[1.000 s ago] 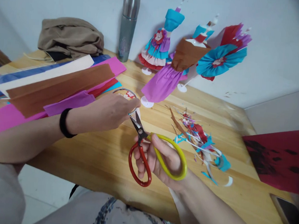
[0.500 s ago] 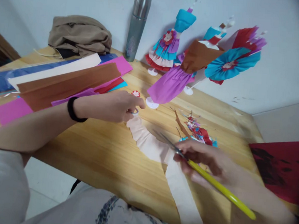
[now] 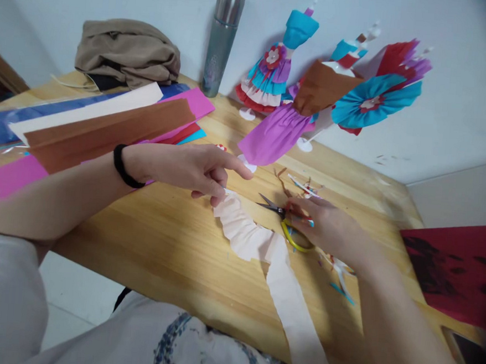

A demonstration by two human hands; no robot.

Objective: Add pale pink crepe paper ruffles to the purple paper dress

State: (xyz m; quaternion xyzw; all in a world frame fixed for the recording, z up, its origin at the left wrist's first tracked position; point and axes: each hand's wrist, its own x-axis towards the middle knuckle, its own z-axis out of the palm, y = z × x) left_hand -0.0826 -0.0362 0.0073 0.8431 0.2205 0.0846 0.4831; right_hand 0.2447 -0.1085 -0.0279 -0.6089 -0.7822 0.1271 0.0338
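Observation:
A pale crepe paper strip (image 3: 288, 285) runs from the middle of the table over its front edge, its upper part gathered into ruffles. At the ruffled end, my left hand (image 3: 210, 171) pinches the paper between thumb and curled fingers, index finger stretched out. My right hand (image 3: 327, 226) is slightly blurred, low over the table, its fingers around the pivot and upper handle of the scissors (image 3: 271, 207). The blades are spread and point left, above the strip; one yellow handle loop shows below the fingers. Paper scraps (image 3: 342, 275) lie under and beside the right hand.
Paper dresses on stands (image 3: 271, 134) line the wall beside a flask (image 3: 223, 42). Brown cloth (image 3: 127, 52) lies back left, with coloured paper sheets (image 3: 109, 134) in front. A red sheet (image 3: 457, 269) and a dark flat object (image 3: 462, 352) are at the right.
My right hand has swung the scissors around and lowered them toward the scraps, blades now spread wider. My left hand has shifted slightly right with the strip's end, index finger extended further.

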